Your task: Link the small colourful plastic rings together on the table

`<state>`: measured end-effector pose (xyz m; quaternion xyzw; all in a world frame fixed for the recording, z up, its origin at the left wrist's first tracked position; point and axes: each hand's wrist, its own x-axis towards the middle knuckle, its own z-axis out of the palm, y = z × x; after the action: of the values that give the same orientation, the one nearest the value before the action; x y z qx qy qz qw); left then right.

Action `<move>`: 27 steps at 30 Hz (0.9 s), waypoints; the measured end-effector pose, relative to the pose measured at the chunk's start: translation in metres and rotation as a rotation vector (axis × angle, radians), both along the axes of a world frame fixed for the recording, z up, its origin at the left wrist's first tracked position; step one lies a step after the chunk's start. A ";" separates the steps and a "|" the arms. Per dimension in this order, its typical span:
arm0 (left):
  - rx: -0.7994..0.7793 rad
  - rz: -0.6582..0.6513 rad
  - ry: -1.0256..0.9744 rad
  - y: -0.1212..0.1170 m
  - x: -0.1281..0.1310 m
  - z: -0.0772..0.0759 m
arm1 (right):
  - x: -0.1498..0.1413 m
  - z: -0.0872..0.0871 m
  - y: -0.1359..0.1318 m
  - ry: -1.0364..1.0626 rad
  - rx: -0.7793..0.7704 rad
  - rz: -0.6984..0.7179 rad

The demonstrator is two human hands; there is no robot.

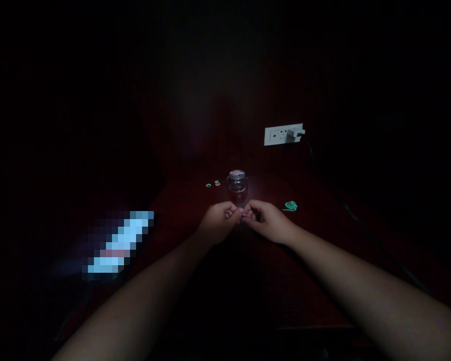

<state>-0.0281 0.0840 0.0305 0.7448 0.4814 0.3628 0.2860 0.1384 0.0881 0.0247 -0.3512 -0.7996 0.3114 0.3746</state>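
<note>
My left hand [220, 220] and my right hand [265, 218] meet over the dark red table, their fingertips pinched together. Between them a small purple thing [244, 215] shows; most of it is hidden by the fingers, so I cannot tell its kind. Just behind the hands stands a clear jar [237, 186] with its lid on. To the left of the jar lie a green ring [208, 185] and a yellowish ring [217, 184], with a small pale piece touching or near the latter. Right of my right hand is a green looped strand [290, 206].
A lit, pixelated screen [122, 245] is at the left, beside my left forearm. A white wall socket [283, 134] with a charger plugged in is at the back right. A thin cable [383, 250] runs along the right side. The surroundings are very dark.
</note>
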 end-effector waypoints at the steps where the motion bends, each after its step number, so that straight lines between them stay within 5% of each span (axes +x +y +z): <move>1: 0.005 0.000 -0.001 0.001 0.000 -0.001 | 0.000 0.000 0.000 -0.004 0.001 -0.001; 27: -0.009 -0.040 -0.105 -0.003 0.002 0.002 | 0.002 0.003 0.000 -0.070 0.038 -0.039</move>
<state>-0.0256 0.0811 0.0328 0.7328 0.4526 0.3933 0.3216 0.1403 0.0881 0.0277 -0.3700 -0.8110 0.2762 0.3592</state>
